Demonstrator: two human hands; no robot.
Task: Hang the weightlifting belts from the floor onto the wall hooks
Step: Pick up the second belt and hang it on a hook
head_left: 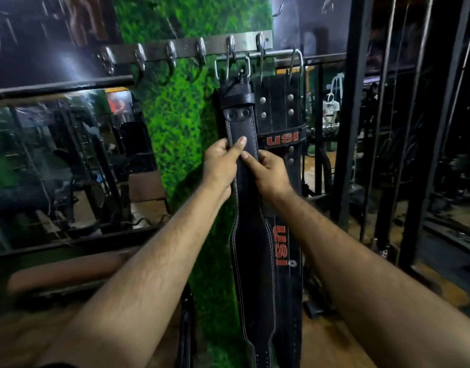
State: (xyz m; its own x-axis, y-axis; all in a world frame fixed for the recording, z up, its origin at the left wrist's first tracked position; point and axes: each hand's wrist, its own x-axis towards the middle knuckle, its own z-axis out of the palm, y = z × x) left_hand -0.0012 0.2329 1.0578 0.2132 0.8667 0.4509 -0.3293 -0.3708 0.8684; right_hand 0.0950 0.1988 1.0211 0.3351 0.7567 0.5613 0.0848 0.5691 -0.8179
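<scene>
In the head view, a black stitched belt hangs straight down against the green turf wall panel, its buckle caught at the fifth hook from the left on the metal hook rail. The left hand grips the belt's left edge just below its two rivets, thumb laid across the front of the strap and fingers curled behind it. The right hand pinches the same strap at its right edge, just below the left thumb, with the fingertips pressing on the leather. Just beside it on the right, partly overlapped by it, hangs a second black belt with red USI lettering, its large buckle hanging near the right end of the rail. The four hooks further left carry nothing. To the left of the turf panel a mirror reflects gym equipment, and black metal rack posts stand on the right.
</scene>
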